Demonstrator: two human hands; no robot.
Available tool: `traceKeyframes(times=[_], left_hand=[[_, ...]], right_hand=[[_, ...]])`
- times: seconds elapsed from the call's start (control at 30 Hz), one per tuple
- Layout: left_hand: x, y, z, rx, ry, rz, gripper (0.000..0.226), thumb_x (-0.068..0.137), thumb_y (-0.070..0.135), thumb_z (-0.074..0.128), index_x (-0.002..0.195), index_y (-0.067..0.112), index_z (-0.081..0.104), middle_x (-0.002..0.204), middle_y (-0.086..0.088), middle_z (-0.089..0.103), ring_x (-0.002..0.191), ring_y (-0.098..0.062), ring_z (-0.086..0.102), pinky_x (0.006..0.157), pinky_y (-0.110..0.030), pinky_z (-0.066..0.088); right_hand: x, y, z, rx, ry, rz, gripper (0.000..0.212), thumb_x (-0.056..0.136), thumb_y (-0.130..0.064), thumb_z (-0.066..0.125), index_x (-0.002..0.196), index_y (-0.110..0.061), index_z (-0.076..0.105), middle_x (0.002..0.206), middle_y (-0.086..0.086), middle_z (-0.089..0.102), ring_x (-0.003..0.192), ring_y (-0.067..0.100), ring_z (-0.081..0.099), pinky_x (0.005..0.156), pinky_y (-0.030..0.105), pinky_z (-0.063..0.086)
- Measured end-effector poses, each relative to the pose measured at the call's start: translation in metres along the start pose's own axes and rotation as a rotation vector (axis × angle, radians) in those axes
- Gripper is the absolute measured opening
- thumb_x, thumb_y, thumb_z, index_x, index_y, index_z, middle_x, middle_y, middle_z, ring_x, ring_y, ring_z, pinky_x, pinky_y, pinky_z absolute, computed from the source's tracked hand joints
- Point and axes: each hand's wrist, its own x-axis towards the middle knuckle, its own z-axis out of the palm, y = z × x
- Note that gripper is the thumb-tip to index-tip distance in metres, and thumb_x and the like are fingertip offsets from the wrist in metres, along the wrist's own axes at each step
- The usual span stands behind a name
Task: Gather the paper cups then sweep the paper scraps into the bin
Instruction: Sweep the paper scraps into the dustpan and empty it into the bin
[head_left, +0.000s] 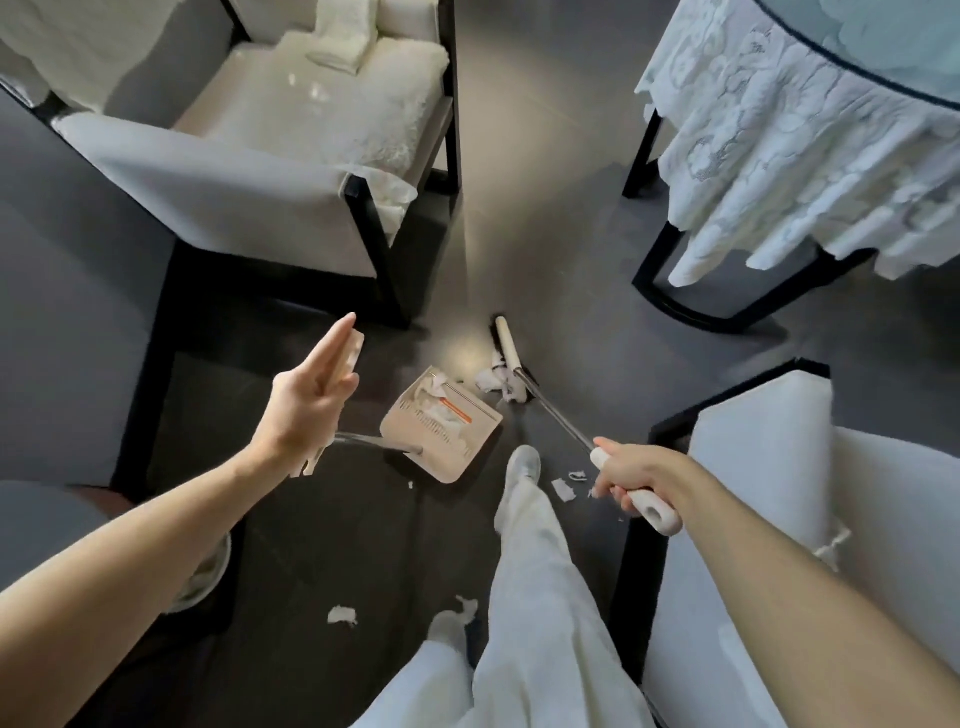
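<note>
- Small heap of paper scraps (491, 378) lay on the dark floor (519, 234), touching the head of the broom (511, 364).
- More scraps sat inside the dustpan (441, 423). It was cream, tilted, and its mouth faced the heap, close to it but apart.
- Loose scraps also lay on the floor beside the person's white shoe (524, 464) and further back by the trouser legs. A few specks lay on the seat of the pale armchair (208, 171).
- Right hand (626, 475) was clenched round the cream grip at the top of the broom. The metal shaft slanted down from it to the head.
- Left hand (306, 397) had its fingers straight, with the thumb pinching the top of the dustpan's long handle against them.
- A pale round container (210, 574) stood on the floor, mostly hidden behind the left forearm. Its contents could not be made out.
- Upper right: a white lace cloth (779, 156) hung from a round tabletop (909, 41).
- Lower right: a second chair (779, 493), also pale, stood near the right arm.
</note>
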Motion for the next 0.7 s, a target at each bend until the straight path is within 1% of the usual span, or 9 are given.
traceKeyframes(times=[0.07, 0.17, 0.33, 0.4, 0.47, 0.53, 0.6, 0.63, 0.7], left_hand=[[-0.036, -0.011, -0.008, -0.009, 0.005, -0.014, 0.071, 0.093, -0.004, 0.054, 0.136, 0.051, 0.043, 0.119, 0.041, 0.053, 0.116, 0.006, 0.041, 0.098, -0.018, 0.035], [-0.077, -0.016, -0.016, 0.038, 0.021, -0.004, 0.067, 0.093, -0.005, 0.054, 0.144, 0.036, 0.04, 0.134, 0.019, 0.049, 0.119, 0.014, 0.045, 0.099, -0.006, 0.036], [-0.12, -0.016, -0.015, 0.073, 0.03, 0.001, 0.069, 0.092, -0.003, 0.055, 0.144, 0.039, 0.039, 0.137, 0.013, 0.049, 0.121, -0.004, 0.048, 0.099, -0.011, 0.038], [-0.138, -0.016, -0.01, 0.052, 0.05, -0.012, 0.068, 0.093, -0.003, 0.054, 0.144, 0.039, 0.038, 0.136, 0.017, 0.048, 0.121, -0.001, 0.047, 0.095, -0.004, 0.037], [-0.159, -0.015, -0.006, 0.025, 0.085, -0.02, 0.068, 0.093, -0.004, 0.053, 0.144, 0.039, 0.038, 0.134, 0.02, 0.047, 0.12, 0.01, 0.046, 0.092, 0.001, 0.035], [-0.18, -0.013, -0.001, 0.002, 0.113, -0.022, 0.068, 0.093, -0.005, 0.052, 0.145, 0.037, 0.038, 0.134, 0.02, 0.046, 0.117, 0.021, 0.042, 0.092, 0.002, 0.033], [-0.204, -0.014, 0.004, -0.016, 0.132, -0.022, 0.068, 0.094, -0.007, 0.05, 0.146, 0.035, 0.037, 0.134, 0.02, 0.045, 0.117, 0.022, 0.041, 0.093, 0.002, 0.033], [-0.216, -0.013, 0.007, -0.024, 0.147, -0.024, 0.068, 0.094, -0.008, 0.049, 0.146, 0.034, 0.037, 0.135, 0.019, 0.045, 0.116, 0.023, 0.041, 0.093, 0.002, 0.033], [-0.239, -0.012, 0.011, -0.037, 0.175, -0.038, 0.068, 0.094, -0.007, 0.048, 0.146, 0.034, 0.036, 0.141, 0.016, 0.044, 0.117, 0.023, 0.04, 0.096, -0.001, 0.033]], right_hand=[[-0.015, 0.035, 0.026, 0.028, -0.029, 0.019, 0.075, 0.09, 0.003, 0.044, 0.147, -0.043, 0.028, 0.072, 0.005, 0.056, 0.039, 0.006, 0.037, 0.039, 0.017, 0.036], [-0.044, 0.076, 0.046, 0.077, -0.059, 0.026, 0.061, 0.091, 0.0, 0.042, 0.143, -0.034, 0.041, 0.063, 0.002, 0.051, 0.038, 0.005, 0.036, 0.036, 0.016, 0.033], [-0.084, 0.124, 0.052, 0.092, -0.01, -0.114, 0.078, 0.084, 0.011, 0.047, 0.146, -0.036, 0.035, 0.066, 0.005, 0.051, 0.037, 0.006, 0.037, 0.036, 0.018, 0.033], [-0.094, 0.141, 0.055, 0.097, 0.032, -0.14, 0.078, 0.085, 0.01, 0.046, 0.148, -0.034, 0.031, 0.064, 0.006, 0.05, 0.036, 0.006, 0.038, 0.036, 0.018, 0.034], [-0.098, 0.158, 0.059, 0.079, 0.102, -0.173, 0.077, 0.084, 0.009, 0.045, 0.147, -0.034, 0.032, 0.065, 0.006, 0.051, 0.037, 0.008, 0.039, 0.037, 0.019, 0.035], [-0.099, 0.176, 0.064, 0.055, 0.175, -0.2, 0.068, 0.082, 0.006, 0.043, 0.132, -0.04, 0.044, 0.067, 0.007, 0.049, 0.042, 0.011, 0.038, 0.04, 0.02, 0.033], [-0.097, 0.192, 0.068, 0.032, 0.236, -0.212, 0.043, 0.077, 0.003, 0.037, 0.099, -0.031, 0.052, 0.067, 0.008, 0.044, 0.045, 0.016, 0.035, 0.043, 0.021, 0.027], [-0.095, 0.2, 0.07, -0.027, 0.266, -0.214, 0.036, 0.075, 0.002, 0.035, 0.094, -0.024, 0.051, 0.067, 0.01, 0.044, 0.049, 0.021, 0.037, 0.045, 0.022, 0.025], [-0.09, 0.216, 0.075, -0.173, 0.296, -0.218, 0.035, 0.072, 0.002, 0.035, 0.099, -0.015, 0.051, 0.073, 0.013, 0.048, 0.064, 0.026, 0.045, 0.048, 0.024, 0.03]])
